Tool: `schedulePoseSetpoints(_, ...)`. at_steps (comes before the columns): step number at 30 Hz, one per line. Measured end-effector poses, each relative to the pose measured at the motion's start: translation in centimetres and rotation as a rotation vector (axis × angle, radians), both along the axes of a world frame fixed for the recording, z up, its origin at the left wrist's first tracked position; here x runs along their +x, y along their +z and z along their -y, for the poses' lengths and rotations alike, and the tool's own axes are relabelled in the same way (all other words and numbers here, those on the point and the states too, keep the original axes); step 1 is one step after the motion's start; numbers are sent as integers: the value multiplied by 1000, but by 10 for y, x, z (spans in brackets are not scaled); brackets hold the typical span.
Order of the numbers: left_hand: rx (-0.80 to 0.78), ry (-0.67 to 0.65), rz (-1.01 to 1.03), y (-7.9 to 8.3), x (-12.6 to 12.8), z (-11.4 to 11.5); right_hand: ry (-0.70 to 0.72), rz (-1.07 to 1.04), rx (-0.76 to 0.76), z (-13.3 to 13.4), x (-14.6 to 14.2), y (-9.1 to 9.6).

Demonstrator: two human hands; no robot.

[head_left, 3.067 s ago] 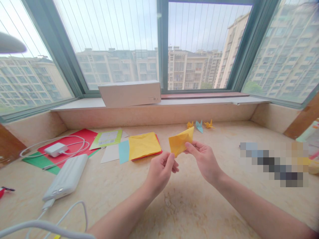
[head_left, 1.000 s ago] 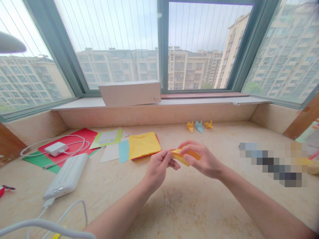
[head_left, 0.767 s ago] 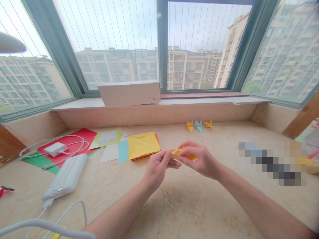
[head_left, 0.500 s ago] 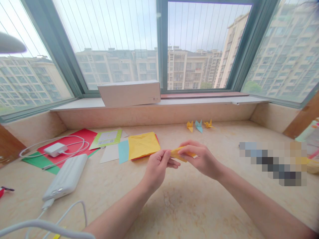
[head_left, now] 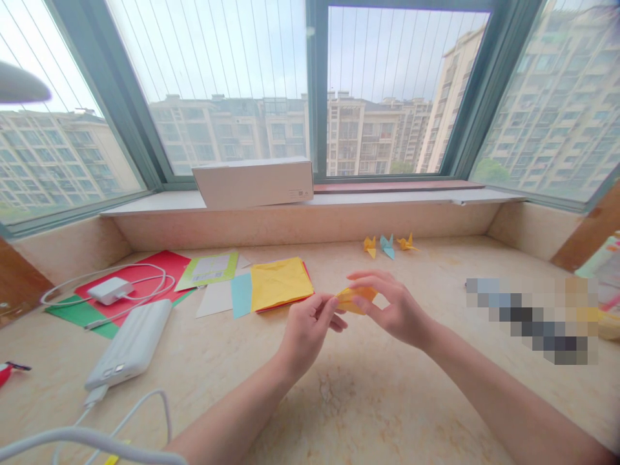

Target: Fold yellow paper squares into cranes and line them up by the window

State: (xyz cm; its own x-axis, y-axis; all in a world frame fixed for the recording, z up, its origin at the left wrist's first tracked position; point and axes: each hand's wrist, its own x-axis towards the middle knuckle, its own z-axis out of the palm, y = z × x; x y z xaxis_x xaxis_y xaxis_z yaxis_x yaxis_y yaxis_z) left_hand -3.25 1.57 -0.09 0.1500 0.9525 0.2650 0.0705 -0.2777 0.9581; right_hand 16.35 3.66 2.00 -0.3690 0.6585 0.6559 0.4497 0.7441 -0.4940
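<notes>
A folded piece of yellow-orange paper (head_left: 352, 299) is held above the marble sill between both hands. My left hand (head_left: 307, 332) pinches its left end with fingertips pressed together. My right hand (head_left: 393, 309) curls over its right side, thumb under and fingers on top. Much of the paper is hidden behind my right fingers. Behind the hands, to the left, lies a stack of coloured paper sheets (head_left: 277, 283) with a yellow one on top.
Three small folded paper cranes (head_left: 387, 245) stand near the back wall. A white power bank (head_left: 132, 343) with cable, a white charger (head_left: 107, 290) on red and green sheets, and a white box (head_left: 252, 181) on the ledge lie left. A blurred patch covers the right.
The paper, earlier held up as a broad flap, is now flattened into a small narrow shape between my fingers. Both hands have dropped lower and closer together.
</notes>
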Motion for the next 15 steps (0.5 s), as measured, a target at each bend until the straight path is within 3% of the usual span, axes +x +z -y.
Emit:
schedulePoseSetpoints(4,19,63,50,1,0,-1,-183,-198,-2,-8,1,-3)
schedulePoseSetpoints(7,33,148,165,3,0,-2,-247,-419,-234,-10,-4,-7)
schedulePoseSetpoints(9,34,188,228,4,1,-2,-120,-564,-531,-6,-12,-10)
schedulePoseSetpoints(11,23,189,250,4,2,-1,128,-601,-758,3,-24,-12)
schedulePoseSetpoints(13,10,146,233,2,5,3,306,-617,-821,13,-35,-14)
schedulePoseSetpoints(15,7,76,191,-1,9,8,331,-695,-815,19,-42,-16)
